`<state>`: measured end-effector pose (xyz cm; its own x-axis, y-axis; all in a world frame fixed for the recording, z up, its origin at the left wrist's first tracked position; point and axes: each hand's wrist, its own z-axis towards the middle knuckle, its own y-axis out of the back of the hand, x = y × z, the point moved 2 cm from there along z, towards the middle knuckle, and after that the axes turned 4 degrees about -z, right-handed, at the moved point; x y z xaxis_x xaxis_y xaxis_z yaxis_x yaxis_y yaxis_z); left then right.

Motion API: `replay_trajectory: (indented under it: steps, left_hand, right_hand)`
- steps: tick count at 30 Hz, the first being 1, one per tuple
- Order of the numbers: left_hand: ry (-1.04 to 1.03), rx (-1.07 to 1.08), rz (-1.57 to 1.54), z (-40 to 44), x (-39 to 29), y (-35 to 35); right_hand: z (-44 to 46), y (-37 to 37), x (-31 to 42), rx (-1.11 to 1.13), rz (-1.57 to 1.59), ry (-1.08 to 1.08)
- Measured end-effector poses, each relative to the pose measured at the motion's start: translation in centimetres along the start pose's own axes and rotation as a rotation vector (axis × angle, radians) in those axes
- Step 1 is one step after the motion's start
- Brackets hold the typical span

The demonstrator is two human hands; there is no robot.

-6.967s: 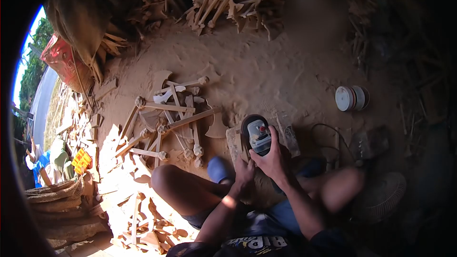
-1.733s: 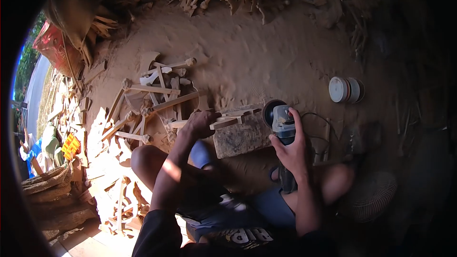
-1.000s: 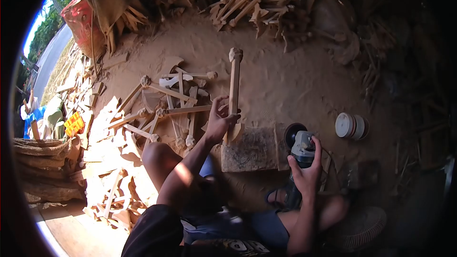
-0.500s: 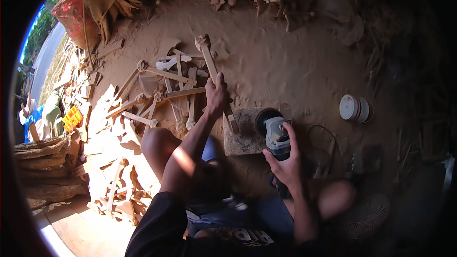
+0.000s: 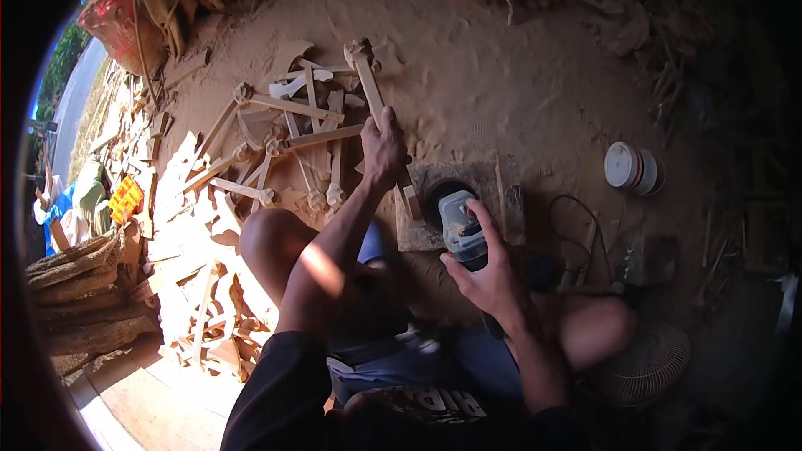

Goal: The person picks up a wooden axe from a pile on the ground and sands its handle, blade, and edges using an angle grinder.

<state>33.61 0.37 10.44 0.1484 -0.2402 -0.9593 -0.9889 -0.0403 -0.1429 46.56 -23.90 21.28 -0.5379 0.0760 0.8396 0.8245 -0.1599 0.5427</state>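
Observation:
My left hand (image 5: 384, 152) is closed round the middle of a long bone (image 5: 368, 83) with flat-cut sides. The bone's knobby end points away from me, and its squared near end slants down over a worn block (image 5: 420, 240). In my right hand (image 5: 494, 282) is a grey angle grinder (image 5: 462, 224), my thumb and forefinger lying along its body. The grinder's dark round disc (image 5: 434, 195) is close to the bone's near end, above the block; whether they touch I cannot tell.
Similar cut bones (image 5: 296, 108) lie heaped on the dusty ground ahead to the left. More pieces (image 5: 205, 326) lie in sunlight beside my knee. A white tub (image 5: 622, 165), a cable (image 5: 597, 238) and a round wire fan guard (image 5: 652, 363) are on the right.
The grinder has shifted left toward the bone's near end, with my right hand on it. My left hand keeps hold of the bone. The whole view has shifted slightly.

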Motion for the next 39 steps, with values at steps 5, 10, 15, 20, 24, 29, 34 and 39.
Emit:
replay_trajectory:
  steps: [5, 10, 15, 20, 24, 29, 34, 39]
  left_hand:
    - [0.059, 0.007, -0.02, -0.5, -0.5, 0.0]
    - [0.013, 0.02, -0.005, 0.1, 1.0, 0.5]
    - [0.079, 0.041, -0.054, -1.2, -0.4, 0.1]
    - [0.081, 0.03, -0.099, -1.1, 0.0, 0.1]
    - [0.119, 0.031, -0.117, -0.9, -0.3, 0.7]
    - [0.13, 0.028, -0.151, -0.5, -0.3, 1.6]
    - [0.133, 0.048, -0.143, -1.0, -0.5, 1.0]
    - [0.107, 0.059, -0.122, -1.1, -0.6, 0.7]
  right_hand:
    - [0.2, 0.1, 0.1, 0.046, -0.018, -0.046]
    - [0.6, -0.2, 0.3, -0.014, -0.028, 0.026]
    - [1.9, -0.3, 1.1, 0.041, 0.017, -0.078]
    - [2.7, 0.3, 2.0, 0.037, -0.051, -0.08]
    - [1.9, 0.6, 1.7, 0.063, -0.026, -0.07]
    - [0.2, 1.7, 2.1, 0.079, -0.082, -0.11]
    - [0.2, 1.6, 1.7, 0.107, -0.051, -0.129]
    - [0.5, 1.4, 1.3, 0.046, -0.078, -0.037]
